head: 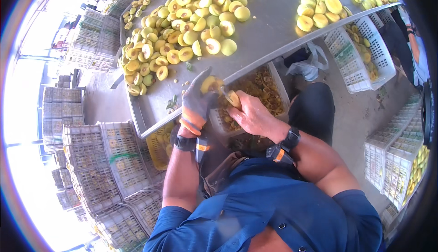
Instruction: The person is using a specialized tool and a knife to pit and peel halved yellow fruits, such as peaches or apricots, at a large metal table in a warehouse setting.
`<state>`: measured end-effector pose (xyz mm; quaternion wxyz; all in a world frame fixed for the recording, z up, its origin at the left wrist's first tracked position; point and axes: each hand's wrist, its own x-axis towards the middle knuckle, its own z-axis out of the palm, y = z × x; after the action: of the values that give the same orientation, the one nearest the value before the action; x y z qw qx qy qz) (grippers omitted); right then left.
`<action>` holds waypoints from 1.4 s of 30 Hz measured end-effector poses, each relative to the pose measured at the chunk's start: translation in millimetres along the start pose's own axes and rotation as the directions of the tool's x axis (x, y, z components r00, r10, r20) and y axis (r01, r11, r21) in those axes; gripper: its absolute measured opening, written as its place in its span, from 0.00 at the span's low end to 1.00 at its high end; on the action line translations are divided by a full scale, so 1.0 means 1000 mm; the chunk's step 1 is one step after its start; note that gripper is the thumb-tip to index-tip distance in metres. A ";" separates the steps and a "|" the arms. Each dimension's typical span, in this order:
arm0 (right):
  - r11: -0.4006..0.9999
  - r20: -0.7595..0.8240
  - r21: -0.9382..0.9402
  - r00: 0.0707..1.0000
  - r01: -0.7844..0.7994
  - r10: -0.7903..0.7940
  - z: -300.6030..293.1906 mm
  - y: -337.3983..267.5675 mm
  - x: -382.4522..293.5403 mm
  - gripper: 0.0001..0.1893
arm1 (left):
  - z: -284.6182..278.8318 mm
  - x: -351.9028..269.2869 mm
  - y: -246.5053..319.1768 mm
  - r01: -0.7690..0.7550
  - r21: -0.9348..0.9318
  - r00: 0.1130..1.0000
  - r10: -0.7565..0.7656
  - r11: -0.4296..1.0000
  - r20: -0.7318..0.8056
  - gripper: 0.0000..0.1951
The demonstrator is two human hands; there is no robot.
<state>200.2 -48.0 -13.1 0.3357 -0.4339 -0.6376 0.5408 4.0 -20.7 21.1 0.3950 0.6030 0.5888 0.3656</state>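
Observation:
My left hand (196, 103), in a dark grey work glove with an orange cuff, holds a halved yellow stone fruit (209, 84) near the front edge of a metal table (267, 29). In my bare right hand (253, 111) is a small tool with a yellowish handle (234, 99). Its metal end meets the cut face of the fruit; the tip's shape is too small to tell. Below both hands sits a pale plastic crate (280, 84) holding brown-yellow fruit scraps (261, 81). A large heap of halved stone fruit (184, 29) lies on the table beyond my left hand.
A smaller fruit pile (320, 9) lies farther right on the table. Beneath the table are a yellow crate (157, 149) and a plastic bag (309, 64). A white crate of fruit (379, 43) stands right, near another person's arm (414, 46). Stacked crates (92, 159) flank the left.

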 end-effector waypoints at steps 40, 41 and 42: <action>0.981 0.122 -0.185 0.992 0.056 -0.034 -0.001 0.025 -0.022 0.14 | 0.035 -0.048 -0.003 0.004 0.145 0.997 0.006 0.989 -0.072 0.23; 0.985 0.112 -0.175 0.994 0.012 0.007 0.000 0.024 -0.022 0.13 | 0.036 -0.048 -0.003 0.004 0.145 0.997 0.007 0.989 -0.071 0.23; 0.986 0.103 -0.165 0.993 -0.031 0.048 0.001 0.022 -0.021 0.12 | 0.039 -0.048 -0.004 -0.017 0.216 0.995 0.037 0.976 -0.089 0.23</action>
<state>212.0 -66.6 -33.9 0.2537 -0.4429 -0.6879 0.5160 35.5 -70.8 2.2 0.2950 0.6327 0.6340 0.3327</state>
